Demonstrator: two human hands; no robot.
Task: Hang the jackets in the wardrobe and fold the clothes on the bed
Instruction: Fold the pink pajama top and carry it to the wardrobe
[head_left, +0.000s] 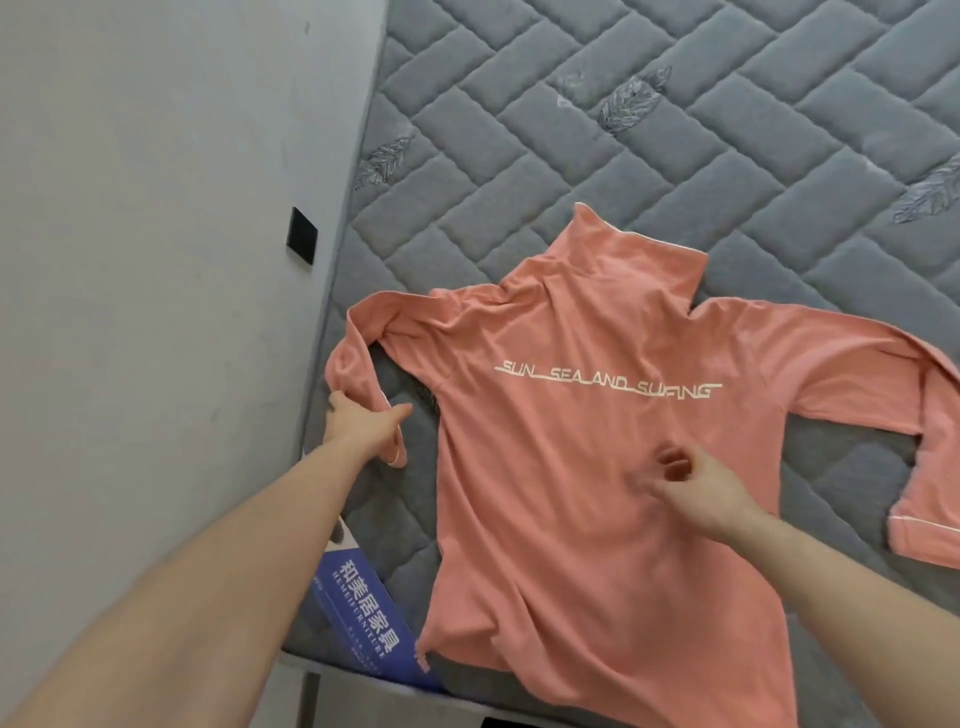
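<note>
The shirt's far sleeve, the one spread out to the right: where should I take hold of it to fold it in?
Grip the right sleeve at its cuff, coming from the right edge of the mattress. The sleeve bends down at the elbow, so the white-trimmed cuff lies free and flat near you, off the coral shirt body. The right hand is nearest, though it now pinches the fabric mid-back.

Two bare forearms in view, no sleeves reaching the visible parts. Left hand and right hand: no rings, no gloves, no watch or wristband on either wrist. No markings seen on either arm. Upper arms and clothing lie outside the view.
</note>
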